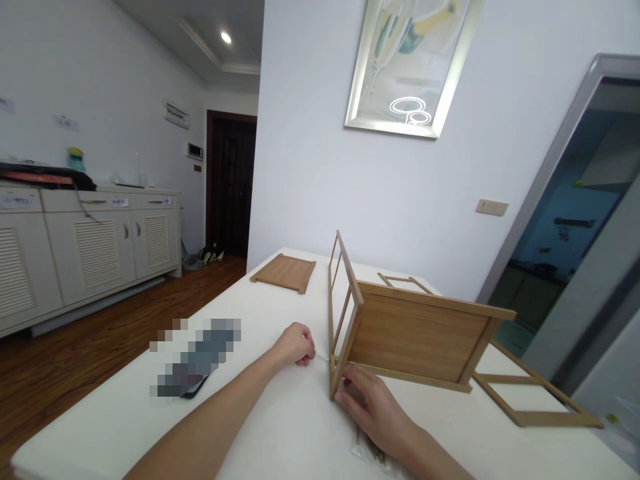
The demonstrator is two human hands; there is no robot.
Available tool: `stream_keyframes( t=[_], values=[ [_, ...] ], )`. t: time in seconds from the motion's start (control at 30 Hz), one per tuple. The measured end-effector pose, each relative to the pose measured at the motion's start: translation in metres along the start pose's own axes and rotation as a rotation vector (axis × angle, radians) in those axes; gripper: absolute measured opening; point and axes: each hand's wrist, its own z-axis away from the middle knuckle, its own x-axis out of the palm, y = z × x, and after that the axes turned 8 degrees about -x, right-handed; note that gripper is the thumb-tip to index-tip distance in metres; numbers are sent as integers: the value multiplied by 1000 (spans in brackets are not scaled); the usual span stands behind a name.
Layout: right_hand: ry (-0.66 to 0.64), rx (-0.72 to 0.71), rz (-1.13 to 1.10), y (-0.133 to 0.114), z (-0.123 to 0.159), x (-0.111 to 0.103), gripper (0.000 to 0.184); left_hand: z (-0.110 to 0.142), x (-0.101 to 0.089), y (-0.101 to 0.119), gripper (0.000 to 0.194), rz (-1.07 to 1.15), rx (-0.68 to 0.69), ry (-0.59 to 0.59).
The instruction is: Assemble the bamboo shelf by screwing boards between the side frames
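My left hand (pixel 296 345) is closed around a thin metal hex key (pixel 323 358), most of it hidden in the fingers. Its tip reaches the outer side of an upright wooden side frame (pixel 356 293) near the bottom. My right hand (pixel 373 407) grips that frame's lower near corner, thumb in front and fingers behind. Joined to the frame, a wooden panel with rails (pixel 420 333) stands on edge and extends to the right. Beneath my right hand lies a clear plastic bag of small metal hardware (pixel 371 453), partly covered.
On the white table (pixel 270 427), a flat wooden panel (pixel 285 273) lies at the back left. An open wooden frame (pixel 530 380) rests at the right, and another frame piece (pixel 405 281) shows behind the assembly. A pixelated dark object (pixel 197 360) is at the left.
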Motion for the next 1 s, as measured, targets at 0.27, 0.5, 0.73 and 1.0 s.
stream_keyframes(
  t=[0.27,0.5,0.73,1.0],
  values=[
    [-3,10,20,0,1,1,18,1,-3,0,20,-5,1,-45],
    [-6,28,20,-1,1,1,18,0,-7,-3,16,50,-7,-133],
    [-20,31,19,0,1,1,18,3,-6,-3,21,142,-18,-161],
    [-11,27,24,0,0,2,18,5,-7,-2,23,201,-45,-188]
  ],
)
